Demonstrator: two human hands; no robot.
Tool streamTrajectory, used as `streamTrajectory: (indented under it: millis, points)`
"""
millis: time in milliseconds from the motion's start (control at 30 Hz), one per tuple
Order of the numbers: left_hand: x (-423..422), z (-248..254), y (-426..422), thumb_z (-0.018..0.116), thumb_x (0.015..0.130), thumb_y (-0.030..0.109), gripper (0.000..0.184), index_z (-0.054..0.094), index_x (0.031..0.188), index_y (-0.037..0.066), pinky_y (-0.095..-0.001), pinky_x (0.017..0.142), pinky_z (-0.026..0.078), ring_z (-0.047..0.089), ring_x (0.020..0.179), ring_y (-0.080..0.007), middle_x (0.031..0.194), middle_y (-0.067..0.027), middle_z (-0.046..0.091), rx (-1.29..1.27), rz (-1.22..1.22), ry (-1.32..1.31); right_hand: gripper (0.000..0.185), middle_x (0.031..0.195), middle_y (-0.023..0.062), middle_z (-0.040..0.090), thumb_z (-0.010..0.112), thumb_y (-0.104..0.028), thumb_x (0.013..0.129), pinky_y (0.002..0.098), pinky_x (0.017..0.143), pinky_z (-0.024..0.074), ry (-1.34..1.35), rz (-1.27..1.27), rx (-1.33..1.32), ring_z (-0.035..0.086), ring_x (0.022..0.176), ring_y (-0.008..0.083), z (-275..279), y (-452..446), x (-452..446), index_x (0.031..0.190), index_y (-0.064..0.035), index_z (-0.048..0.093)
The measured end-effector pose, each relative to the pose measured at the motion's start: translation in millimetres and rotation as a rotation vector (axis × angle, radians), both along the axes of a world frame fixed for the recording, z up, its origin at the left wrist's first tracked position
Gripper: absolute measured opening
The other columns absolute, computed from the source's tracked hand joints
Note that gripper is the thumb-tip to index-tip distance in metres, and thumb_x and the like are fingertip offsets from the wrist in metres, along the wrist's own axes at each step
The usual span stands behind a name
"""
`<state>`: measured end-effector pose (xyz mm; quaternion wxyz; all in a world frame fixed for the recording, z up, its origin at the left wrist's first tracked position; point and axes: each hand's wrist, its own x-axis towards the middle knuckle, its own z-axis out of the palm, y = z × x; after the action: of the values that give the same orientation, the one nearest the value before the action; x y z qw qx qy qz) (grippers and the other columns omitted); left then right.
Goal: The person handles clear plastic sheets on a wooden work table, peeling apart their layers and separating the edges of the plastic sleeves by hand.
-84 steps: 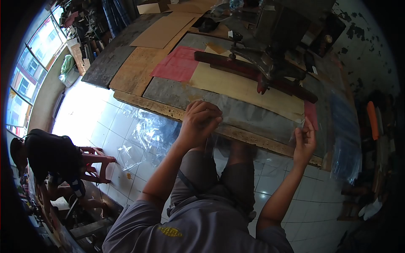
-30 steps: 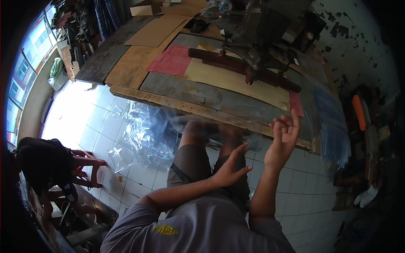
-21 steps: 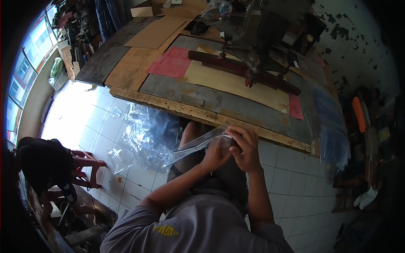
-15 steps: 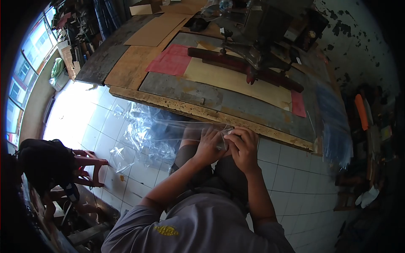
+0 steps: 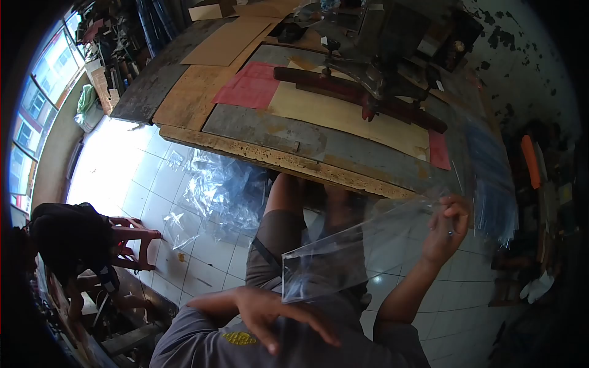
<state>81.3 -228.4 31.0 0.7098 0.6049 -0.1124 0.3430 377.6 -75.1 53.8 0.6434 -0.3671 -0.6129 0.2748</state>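
Observation:
A clear plastic sheet or bag [image 5: 343, 254] stretches across my lap, its right end pinched in the fingers of my right hand [image 5: 448, 230] beyond the table's front edge. Near my shirt, my left hand [image 5: 276, 311] has its fingers spread and holds nothing, just below the plastic's left end. On the table lies a yellow sheet [image 5: 350, 119] between a red piece [image 5: 248, 86] at left and another red piece [image 5: 438, 150] at right. A dark red bar [image 5: 359, 98] of a machine crosses above them.
Crumpled clear plastic [image 5: 224, 190] lies on the tiled floor left of my legs. A red stool [image 5: 138, 242] stands near a person in dark clothes [image 5: 70, 236] at left. Brown cardboard [image 5: 227, 43] lies on the table; plastic sheets [image 5: 491, 184] hang at its right side.
My hands have parted. The right moved rightward with the clear plastic, which now spreads out; the left let go, opened and came down toward my shirt.

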Motion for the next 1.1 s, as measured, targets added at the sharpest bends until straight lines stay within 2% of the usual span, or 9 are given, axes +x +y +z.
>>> streamTrajectory:
  millis: [167,300,333,500,667,833,867,1000,1100]
  points:
    - [-42.8,-6.1,20.8,0.068,0.097,0.04,0.051,0.065,0.112,-0.008,-0.0424,0.092,0.054,0.071,0.104,-0.0347,0.114,-0.0256,0.071,-0.063,-0.203,-0.391,0.016,0.102,0.0071,0.053,0.063,-0.013,0.097,0.0335,0.08,0.049,0.165,0.274,0.119,0.053,0.086,0.0178,7.4,29.4,70.6,0.091,-0.013,0.048]
    - [-47.9,-24.9,38.5,0.064,0.099,0.027,0.033,0.065,0.101,-0.005,-0.0323,0.077,0.054,0.072,0.087,-0.0258,0.094,-0.0181,0.072,-0.273,0.217,-0.399,0.019,0.097,0.0026,0.044,0.057,-0.028,0.101,0.0361,0.083,0.0443,-0.07,0.319,-0.01,0.049,0.091,0.0208,6.5,59.8,132.0,0.095,-0.0148,0.045]
    - [-45.6,-20.6,42.5,0.064,0.099,0.024,0.03,0.064,0.104,-0.005,-0.0322,0.077,0.054,0.071,0.087,-0.0246,0.095,-0.0171,0.072,-0.286,0.34,-0.252,0.022,0.096,0.0024,0.045,0.059,-0.03,0.1,0.0353,0.083,0.0434,-0.372,0.095,-0.066,0.049,0.089,0.0205,5.9,69.5,145.2,0.092,-0.0147,0.045]
    - [-6.6,4.3,86.8,0.072,0.094,0.016,0.042,0.059,0.13,-0.001,-0.0366,0.096,0.05,0.062,0.119,-0.0271,0.127,-0.0156,0.064,0.161,0.859,0.371,0.036,0.074,0.0026,0.045,0.056,-0.043,0.097,0.031,0.068,0.0323,0.301,1.005,-0.19,0.035,0.069,0.0177,47.8,44.8,60.9,0.078,-0.0145,0.045]
    - [36.0,35.1,113.6,0.078,0.087,0.029,0.073,0.046,0.146,0.0,-0.0504,0.117,0.032,0.038,0.146,-0.0387,0.153,-0.0223,0.043,0.436,0.903,0.233,0.044,0.089,0.0114,0.059,0.053,-0.053,0.099,0.0388,0.073,0.0502,0.058,1.395,-0.302,0.059,0.088,0.0291,91.3,-4.3,6.8,0.089,-0.0109,0.055]
    - [25.8,47.8,139.3,0.084,0.082,0.036,0.065,0.061,0.133,0.002,-0.0504,0.118,0.031,0.058,0.126,-0.0341,0.118,-0.0137,0.069,0.512,0.578,0.302,0.027,0.096,0.0139,0.06,0.077,-0.023,0.087,0.0479,0.086,0.0571,0.064,1.371,-0.222,0.065,0.101,0.0348,129.7,-35.8,1.0,0.092,-0.0087,0.054]
    - [20.6,53.4,143.6,0.088,0.079,0.035,0.054,0.069,0.116,0.001,-0.0442,0.105,0.044,0.067,0.108,-0.0297,0.098,-0.0091,0.073,0.567,0.632,0.273,0.027,0.096,0.0139,0.061,0.079,-0.015,0.085,0.0481,0.087,0.0581,0.03,1.34,-0.216,0.067,0.1,0.0347,132.2,-34.8,7.3,0.091,-0.0088,0.054]
    - [-20.4,48.6,147.3,0.09,0.079,0.034,0.052,0.07,0.114,0.002,-0.0347,0.08,0.055,0.071,0.092,-0.0251,0.1,-0.0106,0.073,0.497,0.702,0.466,0.033,0.096,0.0137,0.061,0.074,0.013,0.08,0.0412,0.082,0.0631,-0.13,1.102,-0.239,0.073,0.088,0.0306,136.4,-27.1,41.5,0.087,-0.0095,0.051]
    - [-40.7,60.1,138.7,0.089,0.079,0.029,0.049,0.069,0.116,0.003,-0.036,0.086,0.056,0.072,0.098,-0.0263,0.107,-0.0106,0.074,0.374,0.79,0.755,0.03,0.095,0.0124,0.062,0.07,0.014,0.082,0.0379,0.08,0.0609,-0.393,0.582,-0.164,0.072,0.09,0.0271,133.8,-23.4,55.4,0.088,-0.0093,0.052]
